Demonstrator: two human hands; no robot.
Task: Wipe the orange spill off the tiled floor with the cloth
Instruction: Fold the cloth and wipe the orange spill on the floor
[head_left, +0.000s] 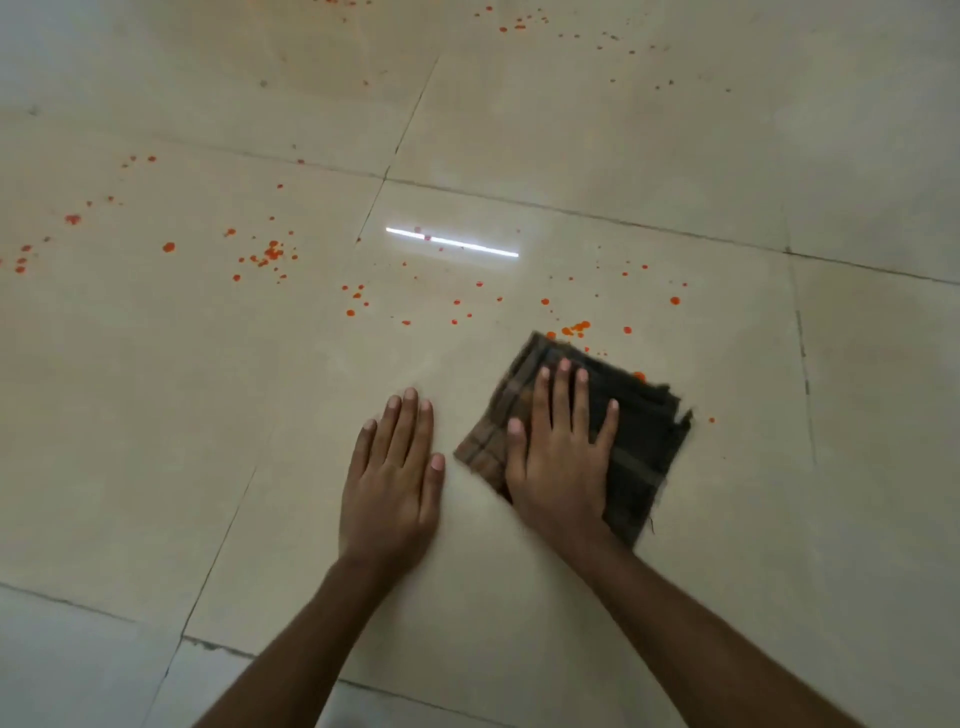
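A folded dark plaid cloth (644, 441) lies flat on the beige tiled floor (571, 597). My right hand (561, 452) presses flat on the cloth with fingers spread. Beside it to the left, my left hand (395, 467) rests palm down on the bare tile, holding nothing. Orange drops (574, 328) sit just beyond the cloth's far corner, and one orange spot (639, 376) touches its upper right edge. More orange splatter (270, 253) is scattered across the tiles farther away and to the left.
Dark grout lines (587, 210) cross the floor between large tiles. A bright strip of reflected light (452, 242) shows on the tile ahead. Small orange specks (519, 23) also dot the far tiles at the top.
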